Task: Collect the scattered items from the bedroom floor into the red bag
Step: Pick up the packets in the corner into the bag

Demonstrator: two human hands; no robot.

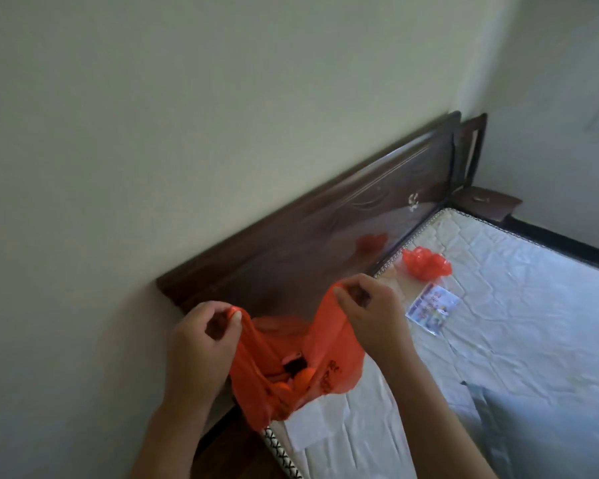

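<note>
A thin red plastic bag hangs over the near corner of the mattress. My left hand pinches its left handle and my right hand pinches its right handle, so the mouth is stretched wide between them. Inside the bag lie several small items, some orange and one dark; I cannot make out what they are. The bedroom floor is out of view.
The mattress fills the right side, under plastic wrap. On it lie a crumpled red bag and a printed packet. A dark wooden headboard runs along the wall. A nightstand stands in the far corner.
</note>
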